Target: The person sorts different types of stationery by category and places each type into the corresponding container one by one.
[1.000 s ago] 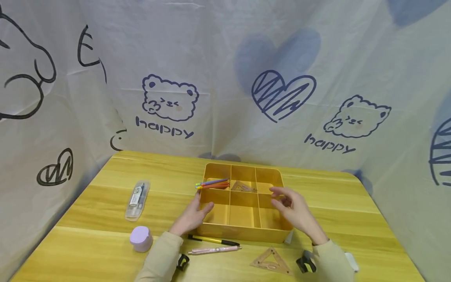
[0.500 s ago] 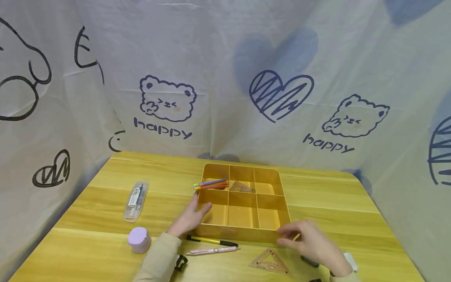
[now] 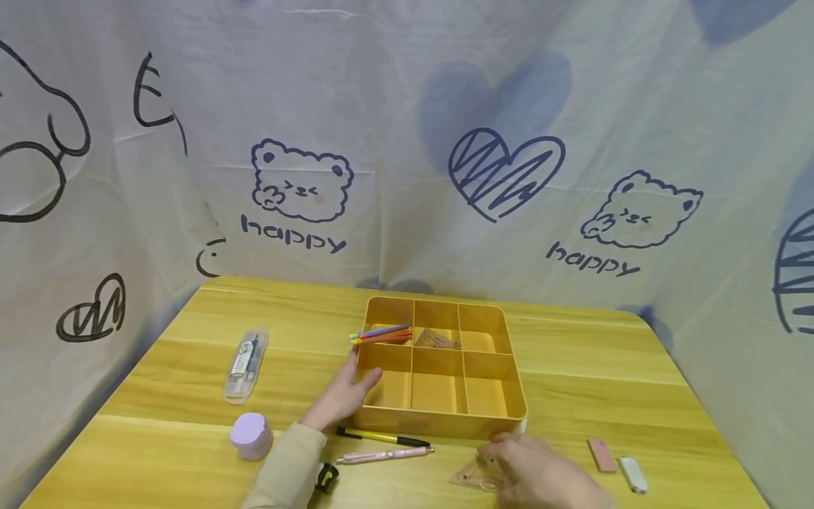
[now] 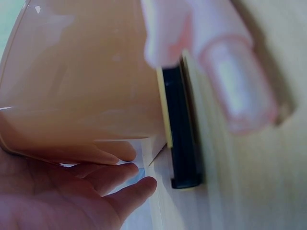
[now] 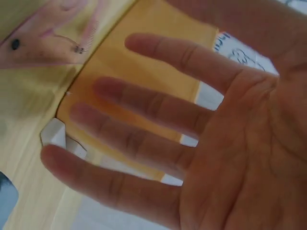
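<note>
A yellow six-compartment organizer box (image 3: 439,423) sits mid-table. My left hand (image 3: 343,397) grips its left wall, thumb over the rim and fingers along the outside. Over the triangular set square (image 3: 467,478) in front of the box hovers my right hand (image 3: 537,470), covering part of it. The right wrist view has this hand's fingers (image 5: 144,103) spread and nearly straight, holding nothing. Pencils (image 3: 384,336) lean out of the back-left compartment, and another set square (image 3: 435,339) lies in the back-middle one. A yellow-and-black pen (image 3: 381,437) and a pink pen (image 3: 384,456) lie before the box.
On the left are a clear plastic case (image 3: 245,366) with a pen inside and a lilac lidded pot (image 3: 251,436). A pink eraser (image 3: 600,456) and a white one (image 3: 632,474) lie at right. A printed sheet (image 3: 407,212) hangs behind the table.
My right hand has moved from above the box's right compartments, out past its front-right corner, then down and left over the set square. The left hand keeps its grip on the box.
</note>
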`<control>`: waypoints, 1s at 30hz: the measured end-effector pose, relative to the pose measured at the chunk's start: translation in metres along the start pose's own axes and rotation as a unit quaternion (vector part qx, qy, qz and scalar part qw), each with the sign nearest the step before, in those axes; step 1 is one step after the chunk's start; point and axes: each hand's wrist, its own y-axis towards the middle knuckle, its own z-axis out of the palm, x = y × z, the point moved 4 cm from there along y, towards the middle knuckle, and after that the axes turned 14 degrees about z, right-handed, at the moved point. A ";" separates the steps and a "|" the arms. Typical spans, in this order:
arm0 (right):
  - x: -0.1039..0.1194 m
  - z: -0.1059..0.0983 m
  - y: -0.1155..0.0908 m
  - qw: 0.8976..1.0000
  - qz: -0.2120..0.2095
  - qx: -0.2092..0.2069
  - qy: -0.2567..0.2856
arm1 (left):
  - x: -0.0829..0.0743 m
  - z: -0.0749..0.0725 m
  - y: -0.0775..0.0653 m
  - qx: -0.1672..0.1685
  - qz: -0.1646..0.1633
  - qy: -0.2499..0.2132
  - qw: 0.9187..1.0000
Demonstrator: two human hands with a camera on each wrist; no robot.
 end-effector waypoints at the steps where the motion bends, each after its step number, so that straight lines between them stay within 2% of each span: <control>1: 0.001 0.002 0.001 1.000 0.006 0.000 -0.006 | 0.000 0.000 0.000 0.000 0.001 -0.001 1.000; 4: 0.004 0.006 0.004 0.999 0.017 0.003 -0.032 | 0.000 0.000 0.000 -0.001 0.004 -0.002 1.000; 11: 0.011 0.014 0.011 0.998 -0.010 0.004 -0.067 | 0.000 0.000 -0.001 -0.001 -0.003 -0.003 1.000; 19: 0.014 0.021 0.012 0.994 -0.027 -0.006 -0.107 | 0.000 0.000 0.000 -0.001 0.005 -0.003 1.000; 24: 0.013 0.022 0.011 0.995 -0.024 -0.003 -0.099 | -0.001 0.000 -0.001 0.002 -0.014 -0.001 1.000; 30: 0.011 0.023 0.011 0.997 -0.022 -0.012 -0.073 | -0.002 0.000 -0.001 0.003 -0.014 0.001 1.000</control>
